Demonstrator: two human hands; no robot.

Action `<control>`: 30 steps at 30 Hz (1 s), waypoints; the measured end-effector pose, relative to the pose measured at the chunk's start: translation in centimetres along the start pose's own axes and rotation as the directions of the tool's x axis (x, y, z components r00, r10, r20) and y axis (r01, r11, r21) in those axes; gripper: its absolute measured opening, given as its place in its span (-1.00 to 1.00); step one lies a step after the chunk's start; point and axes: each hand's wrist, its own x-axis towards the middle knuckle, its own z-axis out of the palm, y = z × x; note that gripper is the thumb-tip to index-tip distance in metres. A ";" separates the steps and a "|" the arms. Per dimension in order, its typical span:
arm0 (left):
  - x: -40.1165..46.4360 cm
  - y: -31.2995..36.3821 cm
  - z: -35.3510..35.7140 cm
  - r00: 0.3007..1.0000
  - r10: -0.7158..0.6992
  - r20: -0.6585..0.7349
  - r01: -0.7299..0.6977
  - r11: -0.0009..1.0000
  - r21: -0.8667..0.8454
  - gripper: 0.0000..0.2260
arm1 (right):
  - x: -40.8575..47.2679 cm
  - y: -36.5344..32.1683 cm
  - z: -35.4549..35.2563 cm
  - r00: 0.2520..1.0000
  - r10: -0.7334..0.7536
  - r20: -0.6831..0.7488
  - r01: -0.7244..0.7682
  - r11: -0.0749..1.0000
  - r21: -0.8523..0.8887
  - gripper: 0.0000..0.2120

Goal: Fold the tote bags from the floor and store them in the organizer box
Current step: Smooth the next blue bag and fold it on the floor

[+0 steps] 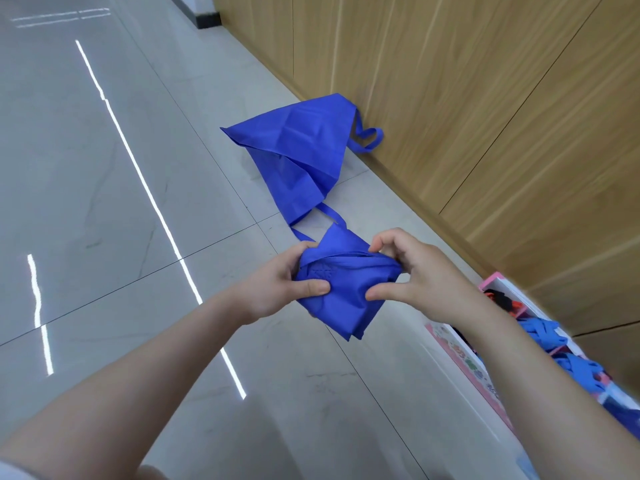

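Note:
A folded blue tote bag point(341, 296) hangs between both hands above the floor. My left hand point(280, 282) grips its left side, thumb pressed on the front. My right hand point(408, 271) pinches its right side between thumb and curled fingers. Beyond it, a second blue tote bag point(294, 150) lies crumpled on the floor, one handle loop against the wall and a strap trailing toward me. The organizer box point(464, 362), white with pink printed sides, stands at the lower right; its compartments hold folded blue bags point(543, 332) and something orange and black.
A wooden panelled wall point(467, 98) runs diagonally along the right. The glossy grey tiled floor point(104, 202) stretches to the left, with bright light reflections. My right forearm covers part of the box.

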 end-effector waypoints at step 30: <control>7.0 -4.4 12.1 0.992 -0.090 -0.087 0.109 0.961 0.256 -0.65 | -6.2 13.1 2.8 0.748 0.342 -0.569 0.068 0.813 0.578 -0.82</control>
